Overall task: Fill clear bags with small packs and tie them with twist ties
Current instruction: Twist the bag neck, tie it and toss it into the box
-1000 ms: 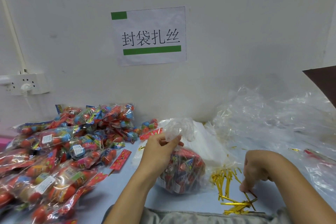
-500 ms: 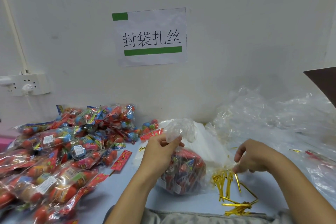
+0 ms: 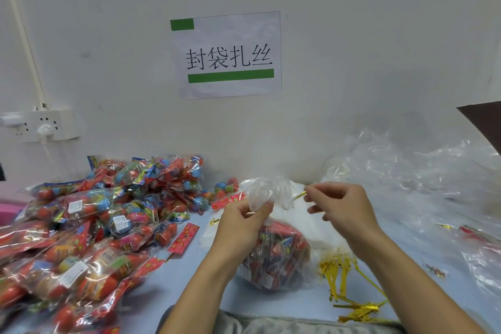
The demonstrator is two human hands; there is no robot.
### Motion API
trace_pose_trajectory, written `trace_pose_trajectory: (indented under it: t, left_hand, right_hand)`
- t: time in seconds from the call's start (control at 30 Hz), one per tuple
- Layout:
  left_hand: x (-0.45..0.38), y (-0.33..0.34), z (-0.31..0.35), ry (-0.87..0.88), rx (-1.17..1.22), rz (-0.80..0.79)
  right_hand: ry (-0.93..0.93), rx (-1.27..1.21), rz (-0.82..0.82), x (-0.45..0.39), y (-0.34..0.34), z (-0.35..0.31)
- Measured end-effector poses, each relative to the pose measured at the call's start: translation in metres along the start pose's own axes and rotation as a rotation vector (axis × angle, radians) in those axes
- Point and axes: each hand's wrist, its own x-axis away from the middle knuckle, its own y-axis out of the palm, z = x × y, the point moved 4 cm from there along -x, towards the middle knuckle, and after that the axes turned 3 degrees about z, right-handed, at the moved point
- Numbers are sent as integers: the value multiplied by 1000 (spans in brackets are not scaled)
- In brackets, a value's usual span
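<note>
A clear bag (image 3: 276,255) stuffed with red and blue small packs stands on the table in front of me. My left hand (image 3: 241,225) grips its gathered neck, and the loose plastic top (image 3: 271,191) flares above my fingers. My right hand (image 3: 339,207) pinches one gold twist tie (image 3: 299,195) level with the neck, just to its right. A loose heap of gold twist ties (image 3: 341,274) lies on the table under my right forearm.
A large pile of small packs (image 3: 89,228) covers the left of the table. Crumpled empty clear bags (image 3: 423,187) fill the right side up to the wall. A wall socket (image 3: 40,125) and a paper sign (image 3: 227,54) are on the wall.
My right hand rose from the tie heap near the table's front edge with one gold tie and came up beside the bag's neck. My left hand kept its hold on the neck.
</note>
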Motion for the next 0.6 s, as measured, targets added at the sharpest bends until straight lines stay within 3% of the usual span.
trace_pose_trajectory:
  t: [0.6]
  left_hand:
    - [-5,-4,-7,-119,250,14]
  right_hand:
    - [85,-235,-250,27,49,8]
